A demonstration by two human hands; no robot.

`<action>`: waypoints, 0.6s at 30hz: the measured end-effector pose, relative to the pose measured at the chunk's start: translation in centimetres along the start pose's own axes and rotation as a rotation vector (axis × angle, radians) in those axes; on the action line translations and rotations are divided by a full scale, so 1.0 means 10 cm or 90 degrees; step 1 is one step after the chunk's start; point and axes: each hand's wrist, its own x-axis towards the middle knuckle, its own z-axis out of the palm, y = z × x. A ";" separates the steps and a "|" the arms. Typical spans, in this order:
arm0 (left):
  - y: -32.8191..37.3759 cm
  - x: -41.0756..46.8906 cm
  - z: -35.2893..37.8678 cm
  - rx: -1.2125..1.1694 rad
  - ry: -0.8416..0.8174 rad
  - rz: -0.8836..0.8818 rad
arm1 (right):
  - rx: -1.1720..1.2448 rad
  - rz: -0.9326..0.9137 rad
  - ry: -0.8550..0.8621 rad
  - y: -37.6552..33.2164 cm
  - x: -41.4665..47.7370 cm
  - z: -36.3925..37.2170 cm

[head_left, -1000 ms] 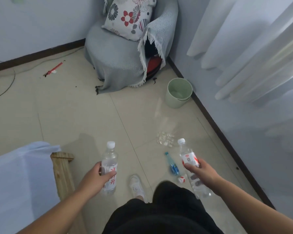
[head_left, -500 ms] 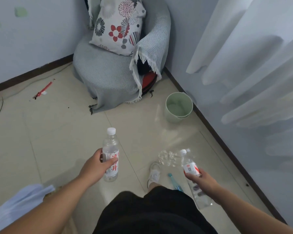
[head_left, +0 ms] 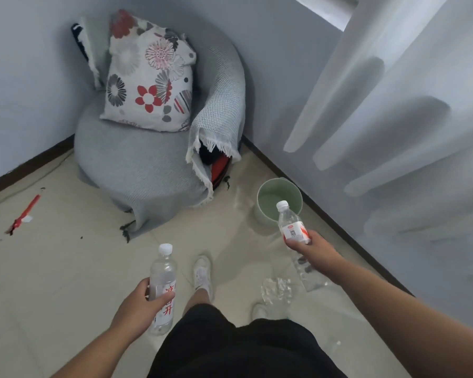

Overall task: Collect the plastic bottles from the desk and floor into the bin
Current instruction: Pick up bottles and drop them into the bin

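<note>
Both looked light and crushable: left hand (head_left: 137,309) fingers curled round the left bottle (head_left: 162,276), right hand (head_left: 313,249) round the right bottle (head_left: 292,227), at the labels.

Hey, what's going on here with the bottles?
A person stands with a plastic bottle in each hand. The left hand grips one bottle upright; the right hand holds a second bottle out toward the green bin by the wall. Neither is in the bin yet. Some crumpled clear plastic lies on the floor by their feet.
</note>
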 end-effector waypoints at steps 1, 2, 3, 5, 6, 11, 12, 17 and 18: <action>0.09 0.16 -0.10 0.011 -0.012 0.005 | 0.009 0.008 0.010 -0.05 0.04 0.04; 0.20 0.32 -0.21 0.024 -0.027 0.014 | 0.019 0.020 0.022 -0.09 0.06 0.09; 0.33 0.46 -0.31 0.038 -0.042 0.026 | 0.030 0.034 0.033 -0.11 0.06 0.13; 0.67 0.73 -0.50 0.070 -0.077 0.056 | 0.055 0.068 0.056 -0.13 0.05 0.22; 0.86 0.85 -0.57 0.080 -0.093 0.073 | 0.056 0.085 0.067 -0.12 0.04 0.26; 1.80 1.32 -0.68 0.121 -0.172 0.154 | 0.097 0.183 0.107 -0.03 0.02 0.36; 1.95 1.41 -0.65 0.122 -0.191 0.162 | 0.112 0.199 0.110 -0.01 0.03 0.36; 2.54 1.74 -0.34 0.123 -0.276 0.144 | 0.220 0.253 0.114 0.08 0.22 0.33; 2.64 1.79 -0.26 0.118 -0.288 0.130 | 0.248 0.262 0.114 0.09 0.30 0.31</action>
